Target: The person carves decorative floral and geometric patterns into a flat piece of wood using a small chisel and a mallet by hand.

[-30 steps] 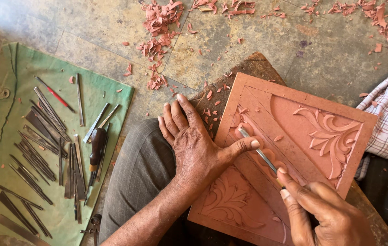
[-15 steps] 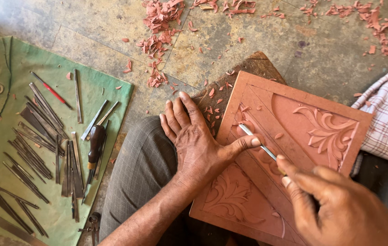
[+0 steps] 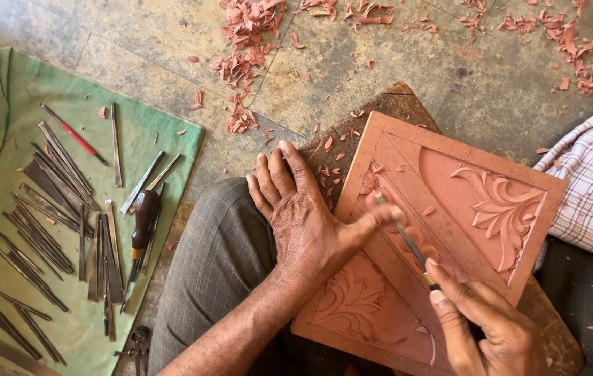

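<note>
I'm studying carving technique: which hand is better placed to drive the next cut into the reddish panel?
Right. The right hand already grips the slim carving tool, its tip on the carved panel. The left hand lies flat on the panel's edge, thumb beside the tip, apparently steadying it.
</note>
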